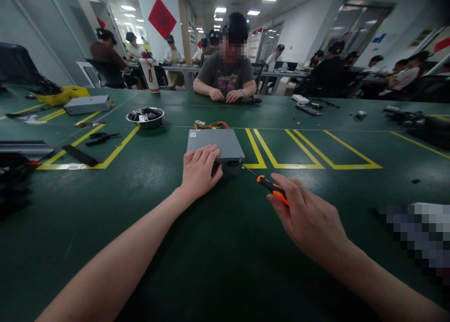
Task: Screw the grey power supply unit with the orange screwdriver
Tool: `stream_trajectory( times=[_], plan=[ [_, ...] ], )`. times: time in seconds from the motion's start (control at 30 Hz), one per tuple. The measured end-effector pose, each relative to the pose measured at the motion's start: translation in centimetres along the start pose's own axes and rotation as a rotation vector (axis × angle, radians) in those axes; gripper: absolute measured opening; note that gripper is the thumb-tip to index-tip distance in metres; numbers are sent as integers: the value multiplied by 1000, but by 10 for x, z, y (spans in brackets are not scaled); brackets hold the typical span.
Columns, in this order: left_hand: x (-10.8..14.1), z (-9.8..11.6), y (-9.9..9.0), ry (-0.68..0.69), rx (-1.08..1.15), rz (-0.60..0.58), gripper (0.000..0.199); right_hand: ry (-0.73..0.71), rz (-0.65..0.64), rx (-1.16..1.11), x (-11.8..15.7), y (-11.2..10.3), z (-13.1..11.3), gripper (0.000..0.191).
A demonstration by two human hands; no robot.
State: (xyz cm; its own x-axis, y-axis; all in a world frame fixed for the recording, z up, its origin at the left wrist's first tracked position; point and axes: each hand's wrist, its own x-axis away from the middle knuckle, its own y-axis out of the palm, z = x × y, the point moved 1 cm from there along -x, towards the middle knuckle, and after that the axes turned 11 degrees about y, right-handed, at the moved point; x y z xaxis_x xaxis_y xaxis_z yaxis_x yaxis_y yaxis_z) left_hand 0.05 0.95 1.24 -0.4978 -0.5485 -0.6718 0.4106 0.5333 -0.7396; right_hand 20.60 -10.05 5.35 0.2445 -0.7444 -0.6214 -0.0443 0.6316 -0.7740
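A grey metal box [220,141] with a white label and a bundle of coloured wires [214,124] at its far side lies on the green table [225,247]. My left hand [200,172] grips its near left part, fingers over the top and thumb at the near side. Between the fingers of my right hand [305,212] is an orange and black screwdriver [276,190]. The screwdriver's tip is at the box's near right corner; whether it sits in a screw is too small to tell.
A metal bowl [145,118] of dark parts stands beyond, left of the box. Another grey box [87,105] lies beside a yellow bag [63,95] at the far left. Across the table sits a person [226,69]. Dark cables [411,118] lie at the right.
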Motion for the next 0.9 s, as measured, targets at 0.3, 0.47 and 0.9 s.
stream_trajectory(
  times=[0.3, 0.47, 0.9],
  plan=[
    [0, 0, 1, 7, 8, 6, 32, -270, 44, 118, 3, -4, -11, 26],
    [0, 0, 0, 5, 6, 3, 33, -303, 27, 98, 2, -4, -10, 31],
    [-1, 0, 0, -6, -3, 9, 30, 184, -123, -457, -3, 9, 4, 24]
  ],
)
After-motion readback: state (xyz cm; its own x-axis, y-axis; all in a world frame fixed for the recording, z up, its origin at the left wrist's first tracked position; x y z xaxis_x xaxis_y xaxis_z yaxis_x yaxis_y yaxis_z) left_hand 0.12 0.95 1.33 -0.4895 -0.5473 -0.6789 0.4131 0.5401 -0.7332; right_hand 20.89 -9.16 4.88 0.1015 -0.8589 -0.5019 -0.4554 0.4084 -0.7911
